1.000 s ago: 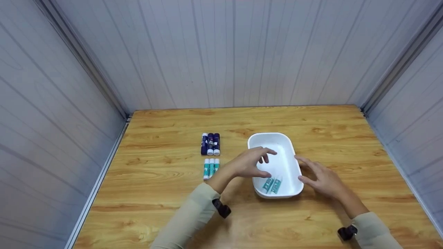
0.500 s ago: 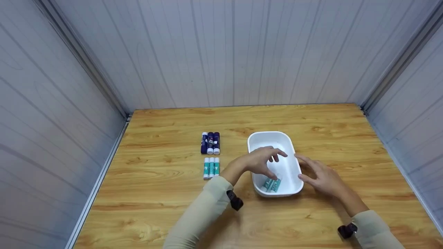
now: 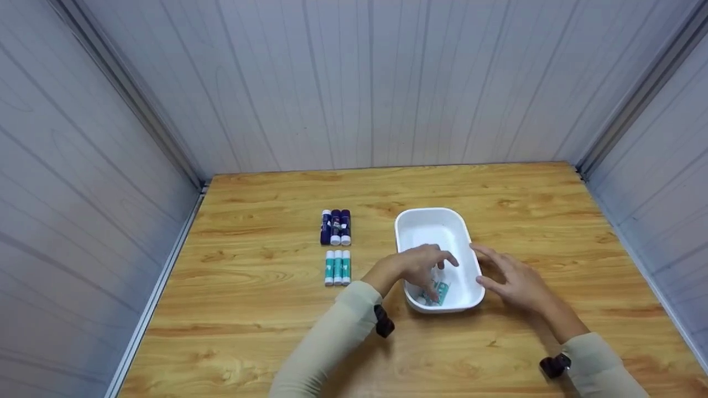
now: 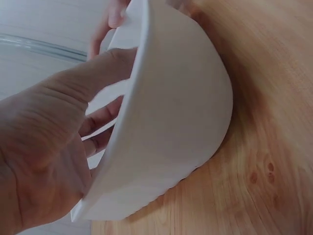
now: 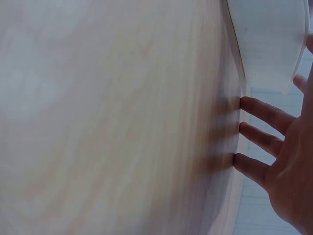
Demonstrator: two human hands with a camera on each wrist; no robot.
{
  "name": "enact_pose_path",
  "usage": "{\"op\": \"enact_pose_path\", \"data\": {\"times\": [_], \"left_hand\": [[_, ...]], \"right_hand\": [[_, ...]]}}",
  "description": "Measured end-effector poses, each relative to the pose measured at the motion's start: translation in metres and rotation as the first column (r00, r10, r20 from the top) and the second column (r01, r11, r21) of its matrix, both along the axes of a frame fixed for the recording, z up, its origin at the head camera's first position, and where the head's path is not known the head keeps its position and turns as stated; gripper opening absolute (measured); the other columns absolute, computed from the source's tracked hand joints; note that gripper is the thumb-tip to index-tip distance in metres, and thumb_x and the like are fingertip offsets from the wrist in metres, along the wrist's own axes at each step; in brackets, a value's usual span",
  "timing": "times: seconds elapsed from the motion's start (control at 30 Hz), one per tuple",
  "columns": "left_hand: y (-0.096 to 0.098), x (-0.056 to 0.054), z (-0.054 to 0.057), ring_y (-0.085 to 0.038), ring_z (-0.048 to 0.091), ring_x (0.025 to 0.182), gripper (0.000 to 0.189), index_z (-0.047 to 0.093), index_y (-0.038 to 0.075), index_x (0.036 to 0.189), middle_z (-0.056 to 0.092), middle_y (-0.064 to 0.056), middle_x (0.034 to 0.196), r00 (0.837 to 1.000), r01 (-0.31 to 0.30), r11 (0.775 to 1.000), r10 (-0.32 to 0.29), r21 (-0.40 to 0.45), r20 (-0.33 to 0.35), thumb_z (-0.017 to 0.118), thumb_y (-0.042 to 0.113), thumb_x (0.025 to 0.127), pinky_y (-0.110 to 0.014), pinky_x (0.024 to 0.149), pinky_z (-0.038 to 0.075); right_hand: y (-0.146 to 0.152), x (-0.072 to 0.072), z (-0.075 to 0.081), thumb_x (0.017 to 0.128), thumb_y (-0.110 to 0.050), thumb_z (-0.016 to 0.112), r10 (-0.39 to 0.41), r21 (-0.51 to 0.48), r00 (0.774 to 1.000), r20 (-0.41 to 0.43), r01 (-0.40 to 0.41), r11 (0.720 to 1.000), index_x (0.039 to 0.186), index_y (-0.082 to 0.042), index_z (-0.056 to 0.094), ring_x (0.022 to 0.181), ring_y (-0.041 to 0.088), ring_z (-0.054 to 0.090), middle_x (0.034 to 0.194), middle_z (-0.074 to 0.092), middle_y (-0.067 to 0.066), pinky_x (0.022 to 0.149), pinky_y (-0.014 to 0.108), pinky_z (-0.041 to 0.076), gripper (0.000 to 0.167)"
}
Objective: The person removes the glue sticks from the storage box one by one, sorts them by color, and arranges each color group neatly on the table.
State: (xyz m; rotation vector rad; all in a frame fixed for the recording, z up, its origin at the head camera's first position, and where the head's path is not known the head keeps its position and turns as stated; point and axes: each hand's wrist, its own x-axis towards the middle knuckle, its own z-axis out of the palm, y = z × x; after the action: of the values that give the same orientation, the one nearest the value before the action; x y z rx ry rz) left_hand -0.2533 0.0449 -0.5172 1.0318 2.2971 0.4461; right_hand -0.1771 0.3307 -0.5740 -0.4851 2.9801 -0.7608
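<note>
A white plastic tub point(image 3: 469, 260) stands on the wooden table, its side filling the left wrist view. My left hand point(image 3: 419, 266) reaches down over its left rim, fingers spread inside, thumb over the small teal-and-white tubes point(image 3: 442, 291) at the near end. The hand partly covers these tubes. At the right rim my right hand point(image 3: 514, 283) has its thumb and index finger against the tub. The right wrist view shows its other fingers point(image 5: 264, 139) spread, tips down at the tabletop.
Left of the tub lie three teal-and-white glue sticks point(image 3: 338, 268) in a row. Behind them is a row of three dark blue glue sticks point(image 3: 336, 227) with white ends. Pale panel walls point(image 3: 354, 83) enclose the table point(image 3: 249, 309) at the back and sides.
My left hand has moved right and then lower into the tub, its thumb now over the tubes there. The right hand stays at the right rim.
</note>
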Motion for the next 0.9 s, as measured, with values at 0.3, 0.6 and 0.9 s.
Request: {"op": "enact_pose_path", "data": {"times": [0.3, 0.6, 0.9], "left_hand": [[0.011, 0.005, -0.001, -0.014, 0.052, 0.133, 0.092, 0.046, 0.037, 0.166, 0.059, -0.001, 0.152, 0.999, 0.042, 0.980, -0.045, -0.196, -0.009, 0.097, 0.040, 0.090, -0.034, 0.117, 0.050], [0.014, 0.003, -0.001, -0.012, 0.050, 0.121, 0.084, 0.050, 0.031, 0.160, 0.058, 0.000, 0.143, 1.000, 0.016, 0.978, -0.016, -0.208, -0.001, 0.097, 0.038, 0.090, -0.029, 0.105, 0.051], [0.014, -0.002, -0.008, -0.014, 0.056, 0.125, 0.079, 0.054, 0.028, 0.165, 0.063, -0.005, 0.149, 0.998, -0.064, 0.994, 0.065, -0.086, 0.005, 0.092, 0.036, 0.096, -0.027, 0.114, 0.051]], "right_hand": [[0.000, 0.000, 0.001, 0.110, -0.050, 0.068, 0.005, 0.001, 1.000, 0.000, -0.005, 1.000, 0.173, -0.037, 0.040, 0.145, 0.055, 0.061, 0.169, 0.060, 0.016, 0.107, 0.085, 0.050, 0.069], [0.000, 0.000, 0.000, 0.109, -0.047, 0.071, 0.009, -0.021, 1.000, -0.015, -0.010, 1.000, 0.173, -0.037, 0.042, 0.142, 0.051, 0.064, 0.166, 0.063, 0.017, 0.105, 0.081, 0.052, 0.070], [-0.001, 0.000, 0.001, 0.109, -0.048, 0.071, 0.004, -0.013, 1.000, -0.017, -0.004, 1.000, 0.172, -0.036, 0.043, 0.139, 0.053, 0.065, 0.163, 0.064, 0.021, 0.104, 0.082, 0.052, 0.070]]}}
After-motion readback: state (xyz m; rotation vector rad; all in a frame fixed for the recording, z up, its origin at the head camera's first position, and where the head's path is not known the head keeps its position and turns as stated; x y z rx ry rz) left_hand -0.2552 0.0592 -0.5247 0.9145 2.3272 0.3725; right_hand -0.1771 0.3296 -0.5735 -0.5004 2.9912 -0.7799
